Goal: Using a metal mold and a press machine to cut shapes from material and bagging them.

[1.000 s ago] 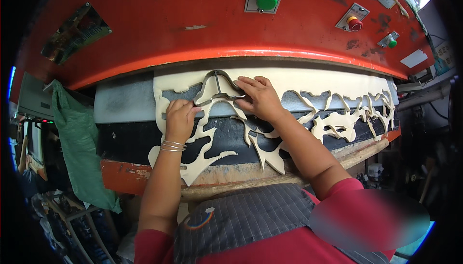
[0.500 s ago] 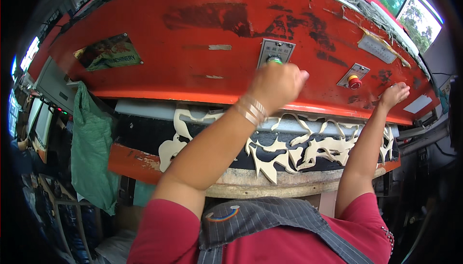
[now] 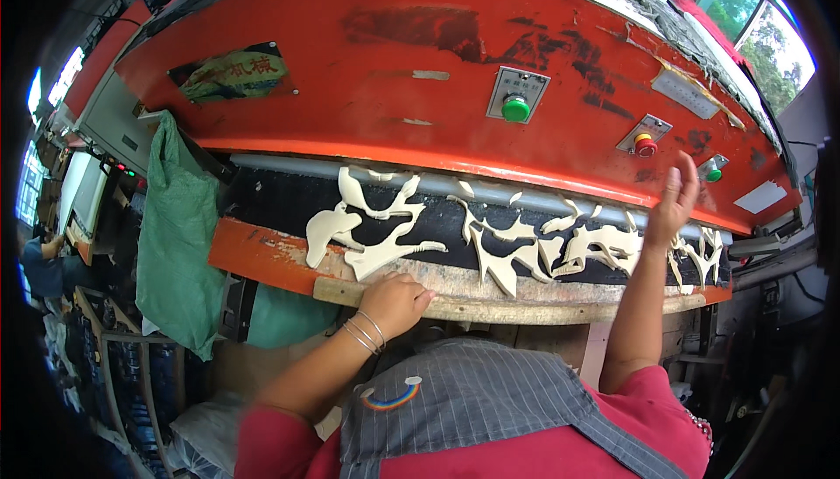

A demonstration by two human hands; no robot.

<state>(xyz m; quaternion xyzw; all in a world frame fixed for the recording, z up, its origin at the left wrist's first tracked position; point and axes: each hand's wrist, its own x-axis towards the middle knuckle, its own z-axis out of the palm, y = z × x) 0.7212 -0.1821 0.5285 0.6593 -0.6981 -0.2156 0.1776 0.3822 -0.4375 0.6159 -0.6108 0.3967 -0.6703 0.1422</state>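
Observation:
My left hand (image 3: 395, 300), with thin bangles at the wrist, rests on the wooden front edge (image 3: 490, 304) of the press bed, fingers loosely curled, holding nothing. My right hand (image 3: 674, 202) is raised in front of the red machine head (image 3: 420, 50), fingers apart and empty, just below a small green button (image 3: 713, 172) and right of a red button (image 3: 645, 144). A cream cut-out sheet scrap (image 3: 525, 243) with curved holes lies on the black cutting bed (image 3: 280, 203), between the two hands.
A larger green button (image 3: 515, 109) sits in a grey box on the machine head. A green cloth bag (image 3: 179, 234) hangs at the left. Another person (image 3: 39, 260) is at the far left. Windows (image 3: 744, 15) are at the upper right.
My left hand came down from the large green button to the wooden edge. My right hand dropped slightly from the small green button. The machine head now covers the bed's back part.

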